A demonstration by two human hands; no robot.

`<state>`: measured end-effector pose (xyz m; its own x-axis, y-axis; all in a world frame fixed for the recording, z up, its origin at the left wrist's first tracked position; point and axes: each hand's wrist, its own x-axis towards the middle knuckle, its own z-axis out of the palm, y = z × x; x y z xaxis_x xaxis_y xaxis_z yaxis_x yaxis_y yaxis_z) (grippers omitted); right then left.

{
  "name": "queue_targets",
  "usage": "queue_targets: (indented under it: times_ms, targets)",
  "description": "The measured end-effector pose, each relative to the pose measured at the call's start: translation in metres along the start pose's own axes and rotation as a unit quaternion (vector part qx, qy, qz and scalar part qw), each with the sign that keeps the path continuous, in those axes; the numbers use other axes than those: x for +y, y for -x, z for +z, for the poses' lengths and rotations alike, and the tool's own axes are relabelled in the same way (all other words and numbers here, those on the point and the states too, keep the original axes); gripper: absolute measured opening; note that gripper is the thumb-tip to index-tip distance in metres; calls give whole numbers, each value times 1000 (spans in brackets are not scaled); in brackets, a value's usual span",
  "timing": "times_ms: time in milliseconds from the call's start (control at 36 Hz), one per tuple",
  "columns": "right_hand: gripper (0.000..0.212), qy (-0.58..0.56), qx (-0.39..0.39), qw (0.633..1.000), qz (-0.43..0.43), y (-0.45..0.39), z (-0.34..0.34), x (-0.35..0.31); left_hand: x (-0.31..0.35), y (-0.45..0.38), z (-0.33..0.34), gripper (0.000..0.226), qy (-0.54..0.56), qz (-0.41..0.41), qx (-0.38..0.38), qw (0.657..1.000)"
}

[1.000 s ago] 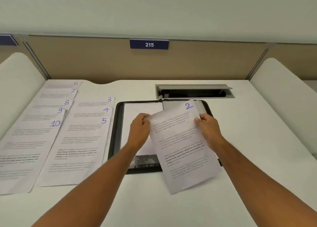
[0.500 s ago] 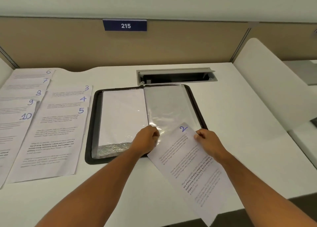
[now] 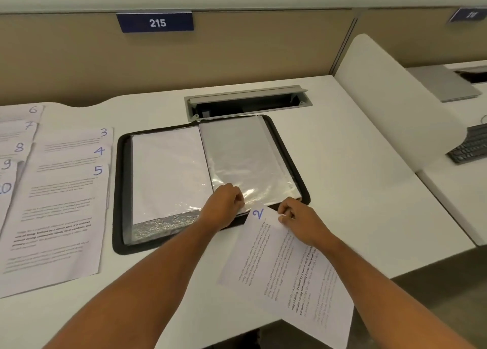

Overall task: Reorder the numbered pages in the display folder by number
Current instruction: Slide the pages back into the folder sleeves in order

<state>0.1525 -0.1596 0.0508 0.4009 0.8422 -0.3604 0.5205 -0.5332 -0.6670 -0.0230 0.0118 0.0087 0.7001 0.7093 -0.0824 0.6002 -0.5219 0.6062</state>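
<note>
Pages 9 and 10 run off the frame at 9 o'clock. Left hand pinches the near edge of the right clear sleeve of the open display folder. Right hand pinches page 2, which hangs over the desk edge at 5 o'clock.

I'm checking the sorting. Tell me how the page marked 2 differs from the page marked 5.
The page marked 2 is pinched by the right hand and lies skewed, overhanging the desk's near edge; the page marked 5 lies untouched, wholly on the desk, and overlaps pages 3 and 4. Page 2 is nearest the folder's right-hand sleeve; page 5 lies left of the folder. Both are white printed sheets with blue handwritten numbers.
</note>
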Motion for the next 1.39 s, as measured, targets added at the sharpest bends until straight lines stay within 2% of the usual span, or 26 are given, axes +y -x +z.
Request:
queue_targets:
  times_ms: [167, 500, 750, 889, 1028, 1194, 1389]
  targets:
    - [5, 3, -7, 1000, 14, 2, 7, -6, -4, -2, 1, 12, 80, -45, 28, 995]
    - [11, 0, 27, 999, 45, -6, 11, -21, -3, 4, -7, 13, 127, -37, 19, 991]
    - [17, -64, 133, 983, 110, -11, 0, -20, -2, 7, -5, 10, 79, 3, 9, 997]
    - [16, -112, 163, 972, 127, -13, -2, -14, 1, 7, 4, 37, -24, 78, 9, 997]
    - [13, -158, 180, 961, 139, -17, -1, -10, 4, 6, 9, 23, -108, 127, 46, 985]
    - [11, -190, 192, 951, 148, -19, 1, -4, -4, 13, 9, 32, -165, 119, 70, 977]
    - [11, -214, 221, 942, 137, -19, 5, 1, -18, 20, 12, 18, -146, 78, 86, 982]
